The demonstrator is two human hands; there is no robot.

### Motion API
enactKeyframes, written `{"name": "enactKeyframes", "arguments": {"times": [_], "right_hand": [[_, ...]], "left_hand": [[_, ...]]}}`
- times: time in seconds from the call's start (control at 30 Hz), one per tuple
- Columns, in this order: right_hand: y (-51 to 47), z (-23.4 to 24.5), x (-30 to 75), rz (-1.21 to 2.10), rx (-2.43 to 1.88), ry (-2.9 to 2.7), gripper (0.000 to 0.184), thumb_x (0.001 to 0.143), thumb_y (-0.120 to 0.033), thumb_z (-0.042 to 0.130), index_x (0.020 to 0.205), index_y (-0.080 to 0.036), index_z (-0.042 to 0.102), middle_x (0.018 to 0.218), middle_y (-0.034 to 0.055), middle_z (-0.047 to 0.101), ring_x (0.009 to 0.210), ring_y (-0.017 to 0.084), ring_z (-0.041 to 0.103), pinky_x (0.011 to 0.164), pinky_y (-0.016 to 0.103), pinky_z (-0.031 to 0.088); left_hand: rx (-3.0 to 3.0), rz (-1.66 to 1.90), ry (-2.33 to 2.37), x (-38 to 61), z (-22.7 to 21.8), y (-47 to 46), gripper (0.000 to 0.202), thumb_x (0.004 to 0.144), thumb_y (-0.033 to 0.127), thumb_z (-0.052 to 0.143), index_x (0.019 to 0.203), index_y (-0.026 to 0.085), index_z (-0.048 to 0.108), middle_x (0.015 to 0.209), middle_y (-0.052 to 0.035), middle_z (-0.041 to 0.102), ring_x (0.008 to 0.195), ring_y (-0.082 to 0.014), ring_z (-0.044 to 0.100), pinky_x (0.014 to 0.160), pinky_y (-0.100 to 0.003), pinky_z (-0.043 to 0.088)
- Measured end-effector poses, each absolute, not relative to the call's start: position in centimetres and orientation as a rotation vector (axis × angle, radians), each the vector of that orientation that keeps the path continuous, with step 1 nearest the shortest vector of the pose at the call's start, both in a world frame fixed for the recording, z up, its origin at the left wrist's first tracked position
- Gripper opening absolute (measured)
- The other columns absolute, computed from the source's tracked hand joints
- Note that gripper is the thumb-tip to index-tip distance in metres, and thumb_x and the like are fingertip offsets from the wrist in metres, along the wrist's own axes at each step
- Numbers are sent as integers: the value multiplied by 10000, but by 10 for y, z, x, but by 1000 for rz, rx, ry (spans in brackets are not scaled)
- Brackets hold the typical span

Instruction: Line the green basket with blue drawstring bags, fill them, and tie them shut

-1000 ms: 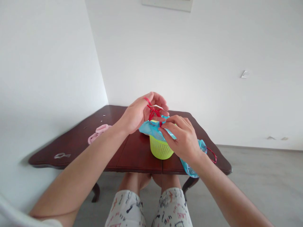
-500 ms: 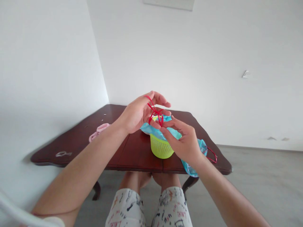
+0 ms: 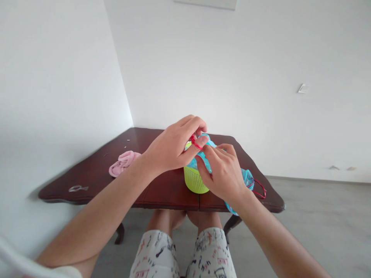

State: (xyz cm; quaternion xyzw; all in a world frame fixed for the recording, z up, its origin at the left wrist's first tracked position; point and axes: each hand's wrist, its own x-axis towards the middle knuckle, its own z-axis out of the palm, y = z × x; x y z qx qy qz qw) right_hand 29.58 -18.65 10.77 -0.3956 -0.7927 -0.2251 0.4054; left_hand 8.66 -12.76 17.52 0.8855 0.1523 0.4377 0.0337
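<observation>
Head view: red drawstring (image 3: 197, 145) loops our left hand (image 3: 177, 146) at the thumb, seemingly for control.
Right hand (image 3: 224, 170) curls alongside, both grips unclear; perforated basket (image 3: 194, 181) below supports blue plastic (image 3: 191, 162).

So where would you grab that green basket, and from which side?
I'd probably take the green basket by its lower wall, coming from the near left: that part shows bare, narrowing toward the base. Blue plastic hangs over the front rim, and the right hand blocks the right side.
</observation>
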Motion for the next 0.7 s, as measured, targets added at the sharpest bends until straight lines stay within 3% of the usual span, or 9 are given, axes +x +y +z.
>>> {"name": "enactKeyframes", "arguments": {"times": [0.13, 0.3, 0.37, 0.47, 0.6, 0.7], "right_hand": [[-185, 112, 301, -559, -983, -2039, 146, 1216, -250, 579, 1278, -249, 710, 1021, 71, 847, 956, 278, 760, 961, 487, 478], [-179, 114, 306, -100, -886, -1839, 143, 1216, -266, 596, 1311, -258, 703, 1130, 50, 807, 838, 191, 718, 784, 385, 549], [-173, 117, 307, -87, -857, -1718, 186, 1207, -305, 626, 1357, -254, 722, 1260, 87, 785, 981, 214, 746, 872, 396, 604], [-162, 121, 309, 109, -773, -1740, 263, 1214, -425, 655, 1387, -267, 774, 1391, 96, 807, 1295, 270, 760, 1132, 468, 621], [-147, 120, 306, 635, -671, -1716, 386, 1114, -666, 796, 1182, -293, 869, 1149, 40, 890, 1143, 264, 832, 1058, 463, 699], [-139, 119, 308, 754, -641, -1546, 383, 987, -678, 923, 1101, -315, 882, 1109, 36, 893, 1141, 278, 843, 1071, 486, 716]], "left_hand": [[2729, 1351, 523, 80, 174, -117, 225, 1141, 456, 718, 1227, 248, 718, 1146, -97, 752, 1033, -290, 715, 984, -438, 587], [2712, 1471, 371, 75, 169, -116, 278, 1105, 446, 782, 1284, 233, 780, 1230, -130, 822, 1149, -319, 772, 1094, -472, 629], [2692, 1489, 253, 77, 167, -119, 304, 1102, 406, 786, 1357, 242, 798, 1358, -148, 841, 1300, -347, 790, 1210, -518, 615], [2658, 1419, 160, 83, 163, -125, 355, 1114, 384, 768, 1451, 275, 799, 1551, -138, 816, 1513, -362, 749, 1342, -579, 568], [2639, 1282, 109, 94, 160, -125, 432, 1115, 448, 769, 1517, 289, 784, 1653, -131, 776, 1630, -381, 684, 1406, -661, 515], [2642, 1229, 26, 101, 156, -122, 460, 1112, 481, 767, 1537, 305, 771, 1635, -129, 788, 1679, -378, 640, 1449, -675, 464]]}}
